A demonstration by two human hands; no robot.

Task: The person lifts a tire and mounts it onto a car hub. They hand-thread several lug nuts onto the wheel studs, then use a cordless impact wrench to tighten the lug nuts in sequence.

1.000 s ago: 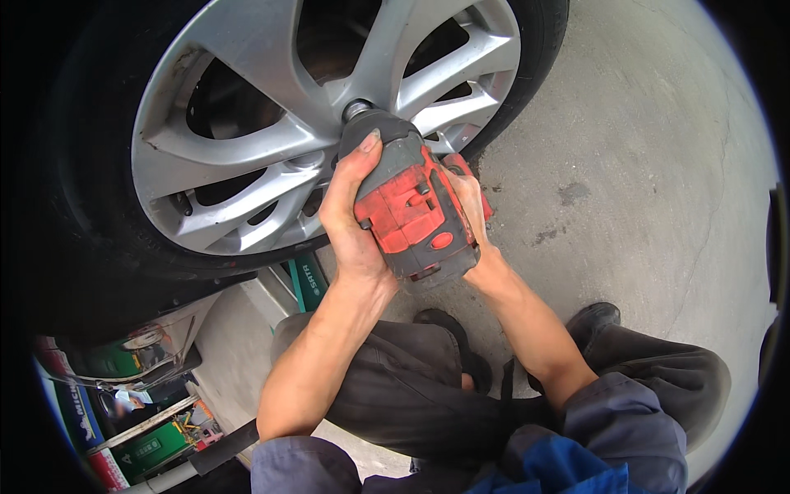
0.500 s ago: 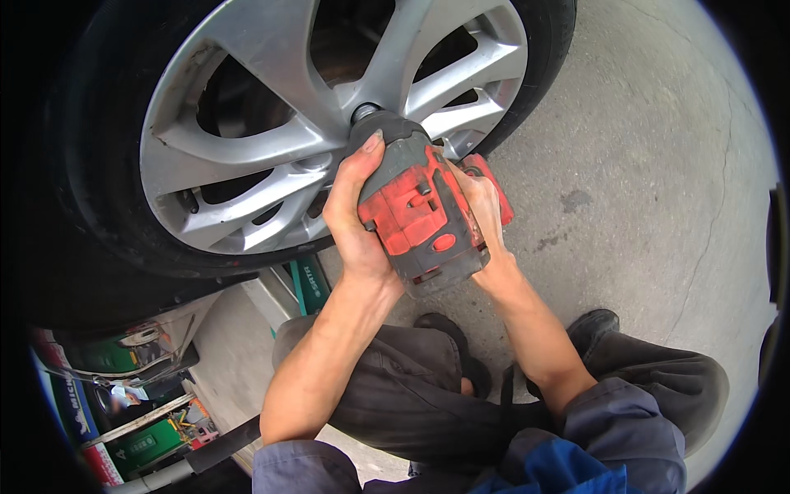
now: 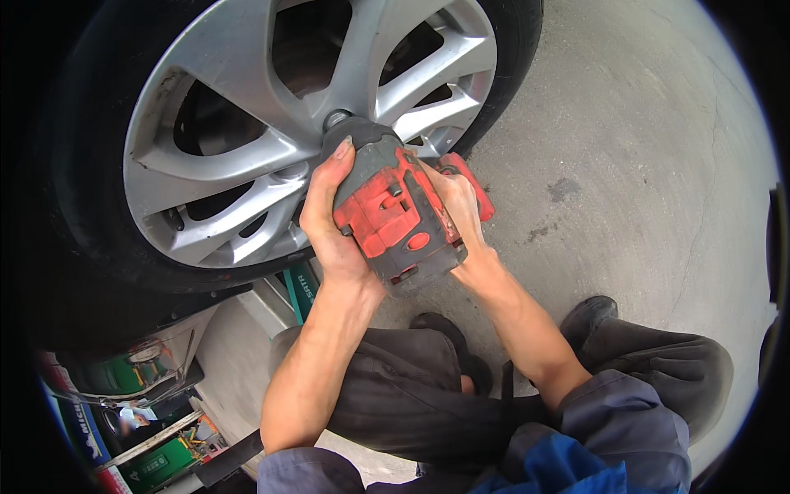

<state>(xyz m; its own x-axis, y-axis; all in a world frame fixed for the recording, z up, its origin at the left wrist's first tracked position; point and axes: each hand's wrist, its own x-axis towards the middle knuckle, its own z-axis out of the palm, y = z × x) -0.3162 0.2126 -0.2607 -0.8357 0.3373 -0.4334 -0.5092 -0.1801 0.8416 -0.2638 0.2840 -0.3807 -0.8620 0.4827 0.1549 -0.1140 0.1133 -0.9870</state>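
A red and black cordless impact wrench (image 3: 393, 216) points its nose at the hub of a silver alloy wheel (image 3: 222, 62). Its metal socket (image 3: 336, 119) reaches into the wheel's centre, where the lug nuts are hidden. My left hand (image 3: 331, 235) is wrapped round the left side of the tool's body, thumb along the top near the nose. On the far side, my right hand (image 3: 461, 206) grips the handle; the fingers are mostly hidden behind the body. The wrench's red lower end sticks out to the right past that hand.
A black tyre (image 3: 514, 78) surrounds the wheel, below dark bodywork at the left. Green boxes (image 3: 156, 465) and other goods stand at the lower left. A green and grey object (image 3: 300, 290) lies under the tyre. My shoes (image 3: 588, 321) rest on the concrete floor (image 3: 634, 165).
The wrench, both hands and the wheel appear shifted slightly left in view. Both hands keep their hold, and the socket stays at the wheel's centre.
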